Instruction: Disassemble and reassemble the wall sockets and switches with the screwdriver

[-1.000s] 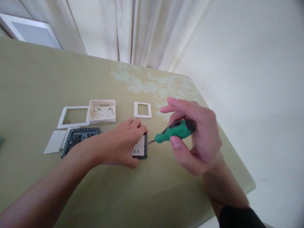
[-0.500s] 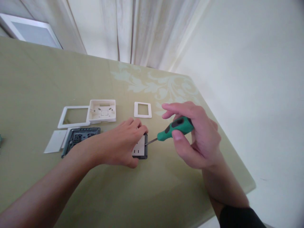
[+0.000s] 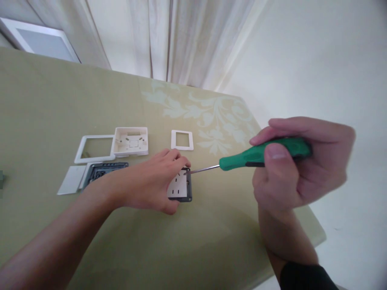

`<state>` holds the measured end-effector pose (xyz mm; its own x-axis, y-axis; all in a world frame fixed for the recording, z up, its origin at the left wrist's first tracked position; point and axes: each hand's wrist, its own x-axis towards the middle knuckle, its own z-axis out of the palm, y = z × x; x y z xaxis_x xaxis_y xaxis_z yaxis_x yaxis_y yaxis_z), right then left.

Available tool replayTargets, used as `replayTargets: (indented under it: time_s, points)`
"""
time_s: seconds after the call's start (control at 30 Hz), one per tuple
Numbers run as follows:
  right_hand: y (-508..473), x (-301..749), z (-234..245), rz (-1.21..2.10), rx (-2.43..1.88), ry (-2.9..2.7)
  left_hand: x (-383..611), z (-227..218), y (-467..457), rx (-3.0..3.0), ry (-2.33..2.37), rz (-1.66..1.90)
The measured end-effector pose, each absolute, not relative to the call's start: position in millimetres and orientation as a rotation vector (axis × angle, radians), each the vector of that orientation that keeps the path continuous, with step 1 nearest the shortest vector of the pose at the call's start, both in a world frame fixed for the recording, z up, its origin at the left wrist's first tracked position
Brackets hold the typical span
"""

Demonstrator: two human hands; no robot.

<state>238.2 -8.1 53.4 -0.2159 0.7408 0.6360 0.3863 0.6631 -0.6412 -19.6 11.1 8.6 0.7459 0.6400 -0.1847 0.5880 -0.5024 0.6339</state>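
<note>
My left hand [image 3: 160, 179] grips a wall socket [image 3: 180, 186] with a white slotted face and a dark grey frame, fingers at its far edge and thumb at its near edge. The hand covers the socket's left part. In my right hand [image 3: 305, 161] is a screwdriver [image 3: 266, 153] with a green and black handle, the fingers wrapped round it. Its thin metal shaft points left, and the tip lies over the upper right part of the socket's face. Whether the tip touches the face I cannot tell.
Left of the socket lie a dark grey frame piece [image 3: 104, 169], partly behind my forearm, a white flat plate [image 3: 71, 181], a large white frame [image 3: 79, 151] and a white mounting box [image 3: 146, 143]. A smaller white frame [image 3: 190, 141] lies beyond the socket. The table's right edge [image 3: 317, 227] borders a wall.
The screwdriver has pulled back toward me and up, its tip leaving the socket's right rim. My right hand has moved right and closed tighter. The socket has shifted slightly right.
</note>
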Motion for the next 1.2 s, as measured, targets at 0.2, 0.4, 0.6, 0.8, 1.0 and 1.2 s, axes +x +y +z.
replayTargets:
  time_s: [0.2, 0.4, 0.6, 0.8, 1.0, 1.2]
  points:
    - [11.8, 232.5, 55.1, 0.431, -0.929, -1.533, -40.4, 16.0, 19.8, 2.059, 0.88, 0.236]
    - [26.2, 229.6, 49.8, 0.341, -0.846, -1.232, -35.2, 14.0, 19.7, 1.54, 0.57, 0.462]
    - [28.2, 233.2, 50.9, 0.494, -0.866, -1.171, 2.6, 14.7, 6.7, 0.627, 0.313, 0.84]
    - [29.4, 236.3, 49.4, 0.737, -0.91, -1.146, 26.2, 23.3, -3.9, 0.173, 0.394, 1.014]
    - [23.4, 233.6, 52.0, 1.23, -0.979, -1.072, 38.6, 23.6, -3.1, -0.028, 0.55, 1.187]
    - [20.6, 230.1, 51.2, 1.361, -0.988, -1.173, 38.3, 27.7, 1.1, -0.077, 0.621, 1.287]
